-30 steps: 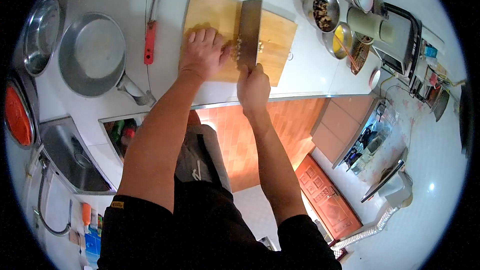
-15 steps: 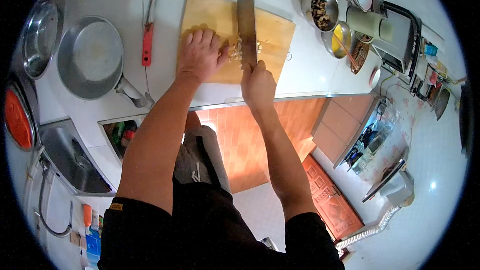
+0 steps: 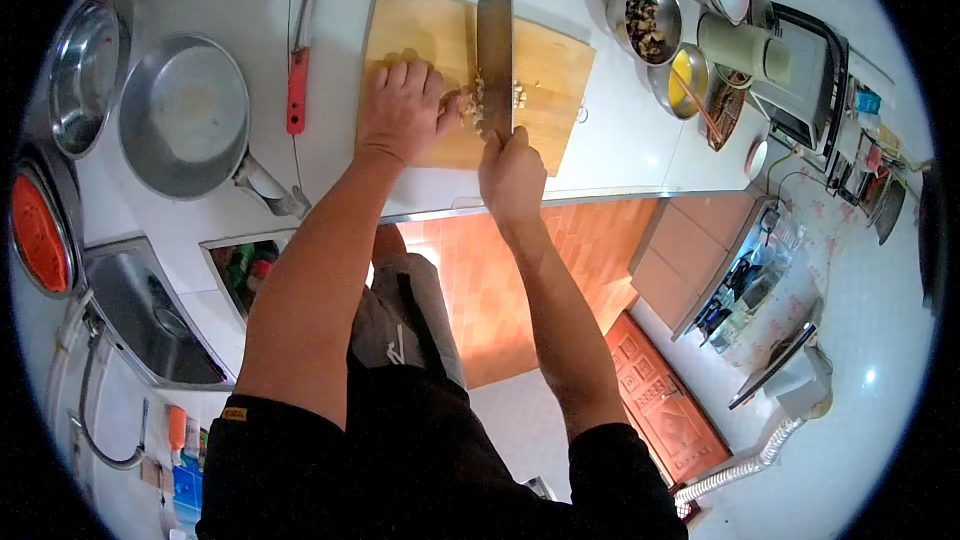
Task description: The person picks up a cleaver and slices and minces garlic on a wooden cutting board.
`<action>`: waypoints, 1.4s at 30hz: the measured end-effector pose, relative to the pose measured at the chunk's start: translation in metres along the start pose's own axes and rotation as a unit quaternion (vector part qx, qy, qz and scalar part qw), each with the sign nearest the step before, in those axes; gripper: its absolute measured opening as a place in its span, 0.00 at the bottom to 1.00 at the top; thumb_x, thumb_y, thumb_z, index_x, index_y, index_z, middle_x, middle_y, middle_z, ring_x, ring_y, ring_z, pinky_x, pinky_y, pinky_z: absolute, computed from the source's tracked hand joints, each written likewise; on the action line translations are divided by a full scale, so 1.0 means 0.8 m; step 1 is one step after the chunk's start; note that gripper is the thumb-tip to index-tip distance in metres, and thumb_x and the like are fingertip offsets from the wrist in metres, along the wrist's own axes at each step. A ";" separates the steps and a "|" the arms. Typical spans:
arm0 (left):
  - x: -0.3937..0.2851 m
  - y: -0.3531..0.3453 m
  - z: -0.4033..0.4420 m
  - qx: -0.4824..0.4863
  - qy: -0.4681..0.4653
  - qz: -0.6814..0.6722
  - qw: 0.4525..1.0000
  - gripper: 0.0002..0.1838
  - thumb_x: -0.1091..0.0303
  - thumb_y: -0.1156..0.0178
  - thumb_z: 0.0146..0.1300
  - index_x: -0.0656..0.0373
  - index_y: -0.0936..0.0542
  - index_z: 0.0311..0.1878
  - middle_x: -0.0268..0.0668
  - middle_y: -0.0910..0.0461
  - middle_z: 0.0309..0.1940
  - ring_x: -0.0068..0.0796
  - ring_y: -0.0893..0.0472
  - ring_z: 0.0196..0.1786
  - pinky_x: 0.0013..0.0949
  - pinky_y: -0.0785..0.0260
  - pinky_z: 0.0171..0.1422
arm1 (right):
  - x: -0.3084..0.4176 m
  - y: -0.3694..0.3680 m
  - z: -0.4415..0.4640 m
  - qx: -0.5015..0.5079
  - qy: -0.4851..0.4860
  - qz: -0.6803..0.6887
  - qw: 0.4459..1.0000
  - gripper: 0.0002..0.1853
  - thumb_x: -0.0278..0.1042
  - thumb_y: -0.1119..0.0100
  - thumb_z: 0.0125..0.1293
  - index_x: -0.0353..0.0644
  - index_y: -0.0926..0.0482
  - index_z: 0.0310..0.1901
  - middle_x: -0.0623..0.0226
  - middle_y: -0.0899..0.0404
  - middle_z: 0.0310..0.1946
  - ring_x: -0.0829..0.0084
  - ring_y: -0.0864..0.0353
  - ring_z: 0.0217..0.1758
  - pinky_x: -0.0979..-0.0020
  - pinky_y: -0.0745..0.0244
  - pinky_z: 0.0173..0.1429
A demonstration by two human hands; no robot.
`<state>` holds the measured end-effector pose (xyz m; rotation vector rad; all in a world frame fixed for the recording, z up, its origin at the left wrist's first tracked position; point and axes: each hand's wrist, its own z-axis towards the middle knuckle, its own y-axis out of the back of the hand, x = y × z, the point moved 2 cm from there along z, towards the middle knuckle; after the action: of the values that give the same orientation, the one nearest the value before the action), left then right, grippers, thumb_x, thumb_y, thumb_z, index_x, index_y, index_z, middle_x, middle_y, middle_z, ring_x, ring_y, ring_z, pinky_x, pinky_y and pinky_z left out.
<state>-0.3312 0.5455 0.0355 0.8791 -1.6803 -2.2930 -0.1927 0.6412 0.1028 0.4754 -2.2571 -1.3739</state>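
My left hand [image 3: 403, 110] rests palm down on the left part of a wooden cutting board [image 3: 550, 65]. Its fingers are slightly bent with gaps between them, and what lies under the palm is hidden. The thumb points at a small heap of pale chopped bits [image 3: 474, 108], too small to name. My right hand [image 3: 513, 175] is closed round the handle of a cleaver [image 3: 495, 60], whose broad blade stretches away from me over the board. A few pale cubes [image 3: 519, 96] lie right of the blade.
A grey pan [image 3: 185, 115] and a red-handled tool [image 3: 297, 90] lie left of the board. At the right stand a bowl of dark pieces [image 3: 645, 28] and a bowl of yellow liquid with chopsticks [image 3: 682, 80]. A sink [image 3: 160, 315] is at lower left.
The cleaver and my right hand have shifted slightly relative to the board. My left hand stays in place on the board. The whole view has moved a little.
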 end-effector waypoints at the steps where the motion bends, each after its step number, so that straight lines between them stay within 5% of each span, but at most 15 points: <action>1: 0.001 -0.001 0.002 -0.002 0.000 0.006 1.000 0.20 0.46 0.38 0.66 0.56 0.20 0.37 0.40 0.24 0.40 0.40 0.26 0.45 0.46 0.35 0.52 | 0.002 0.002 0.001 0.000 -0.008 0.005 1.000 0.15 0.42 0.43 0.77 0.37 0.26 0.40 0.43 0.16 0.27 0.39 0.13 0.32 0.43 0.19 0.38; 33: -0.005 -0.001 -0.004 0.027 0.011 0.020 0.999 0.20 0.46 0.41 0.69 0.55 0.19 0.38 0.38 0.25 0.40 0.39 0.26 0.48 0.46 0.34 0.55 | -0.035 0.028 0.022 0.001 0.074 -0.035 0.997 0.14 0.41 0.44 0.78 0.37 0.27 0.40 0.44 0.17 0.23 0.41 0.14 0.29 0.44 0.19 0.36; 42: -0.002 0.005 0.003 0.010 0.010 0.015 1.000 0.20 0.47 0.39 0.67 0.56 0.21 0.39 0.40 0.25 0.40 0.42 0.25 0.47 0.48 0.35 0.54 | -0.046 0.025 0.034 -0.031 0.134 -0.018 0.990 0.14 0.38 0.42 0.76 0.36 0.29 0.38 0.43 0.21 0.20 0.38 0.19 0.23 0.44 0.25 0.26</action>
<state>-0.3320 0.5465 0.0403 0.8732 -1.7001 -2.2440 -0.1780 0.6888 0.1024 0.6432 -1.9930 -1.3066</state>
